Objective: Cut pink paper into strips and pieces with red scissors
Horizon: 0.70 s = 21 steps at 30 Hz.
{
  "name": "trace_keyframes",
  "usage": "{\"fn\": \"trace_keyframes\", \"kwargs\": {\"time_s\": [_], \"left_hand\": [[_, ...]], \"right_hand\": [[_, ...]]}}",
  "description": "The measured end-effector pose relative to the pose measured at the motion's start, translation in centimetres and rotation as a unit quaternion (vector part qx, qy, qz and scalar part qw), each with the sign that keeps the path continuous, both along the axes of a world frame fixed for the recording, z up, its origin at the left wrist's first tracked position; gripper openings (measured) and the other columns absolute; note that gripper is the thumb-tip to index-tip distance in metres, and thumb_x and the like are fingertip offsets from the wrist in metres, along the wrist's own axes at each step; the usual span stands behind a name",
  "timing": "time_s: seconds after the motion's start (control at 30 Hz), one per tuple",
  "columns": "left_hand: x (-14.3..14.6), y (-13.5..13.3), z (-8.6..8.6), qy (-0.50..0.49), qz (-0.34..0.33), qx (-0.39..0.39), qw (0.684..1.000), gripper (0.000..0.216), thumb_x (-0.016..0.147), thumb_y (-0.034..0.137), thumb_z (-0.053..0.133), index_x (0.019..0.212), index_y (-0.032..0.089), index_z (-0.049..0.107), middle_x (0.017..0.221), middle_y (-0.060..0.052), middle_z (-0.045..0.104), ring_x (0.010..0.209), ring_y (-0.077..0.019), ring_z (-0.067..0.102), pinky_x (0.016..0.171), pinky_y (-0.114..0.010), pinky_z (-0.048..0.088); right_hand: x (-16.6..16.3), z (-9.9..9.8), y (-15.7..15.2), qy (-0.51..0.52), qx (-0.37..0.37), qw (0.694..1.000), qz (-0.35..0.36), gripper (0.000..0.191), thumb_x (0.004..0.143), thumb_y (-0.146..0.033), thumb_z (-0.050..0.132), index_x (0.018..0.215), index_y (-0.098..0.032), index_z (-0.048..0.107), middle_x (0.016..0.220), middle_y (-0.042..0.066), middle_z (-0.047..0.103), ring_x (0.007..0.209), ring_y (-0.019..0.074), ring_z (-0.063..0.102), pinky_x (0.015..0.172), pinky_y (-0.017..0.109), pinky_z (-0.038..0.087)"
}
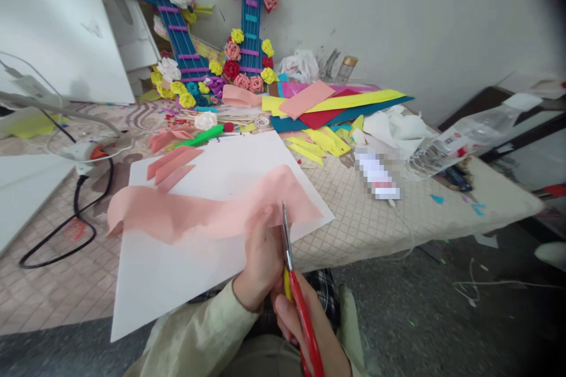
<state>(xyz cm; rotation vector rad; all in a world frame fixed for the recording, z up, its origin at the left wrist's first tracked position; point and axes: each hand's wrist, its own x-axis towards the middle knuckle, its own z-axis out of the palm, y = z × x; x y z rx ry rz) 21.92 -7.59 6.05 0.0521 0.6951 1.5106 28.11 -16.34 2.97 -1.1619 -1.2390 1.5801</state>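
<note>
Both hands sit at lower centre of frame: left hand [260, 262] raised, fingers pinched closed; right hand [309, 324] below it, fist clenched.

label on the tube [378, 175] blurred; scissors [300, 300] handles cut off below

Plain pale wall [420, 23] across twelve o'clock, scuffed in spots. White cabinet [57, 23] up at ten. Patterned tablecloth [380, 224] over the table, dropping off toward four. Grey speckled floor [424, 318] at five, littered with scraps. Soft, even light.
</note>
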Motion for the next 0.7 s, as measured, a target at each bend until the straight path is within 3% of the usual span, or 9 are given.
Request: {"fn": "trace_keyframes", "kwargs": {"time_s": [0.27,0.53,0.7], "left_hand": [[0.1,-0.2,-0.3,0.044,-0.015,-0.026,0.999,0.015,0.074,0.031,0.061,0.074,0.017,0.065,0.065,0.003,0.058,0.064,-0.0128,0.053,0.069,-0.026,0.039],[0.1,-0.3,-0.2,0.045,-0.018,-0.04,0.998,0.016,0.073,0.033,0.061,0.075,0.017,0.064,0.065,0.003,0.057,0.064,-0.0125,0.053,0.068,-0.026,0.039],[0.0,-0.3,-0.1,0.042,-0.014,-0.046,0.998,0.014,0.073,0.031,0.062,0.073,0.018,0.063,0.066,0.003,0.058,0.065,-0.013,0.054,0.069,-0.026,0.039]], "right_hand": [[0.1,0.5,-0.1,-0.013,-0.024,1.0,-0.008,0.034,0.081,-0.053,0.043,0.089,-0.02,0.042,0.056,-0.007,0.033,0.044,0.0081,0.029,0.04,0.022,0.023],[0.0,-0.8,-0.3,-0.03,-0.027,0.999,-0.016,0.034,0.081,-0.054,0.042,0.086,-0.021,0.041,0.052,-0.008,0.033,0.041,0.0078,0.029,0.038,0.023,0.023],[0.0,-0.7,-0.4,-0.026,-0.02,0.999,-0.035,0.032,0.081,-0.052,0.045,0.086,-0.02,0.044,0.051,-0.007,0.036,0.042,0.0086,0.032,0.039,0.023,0.025]]}}
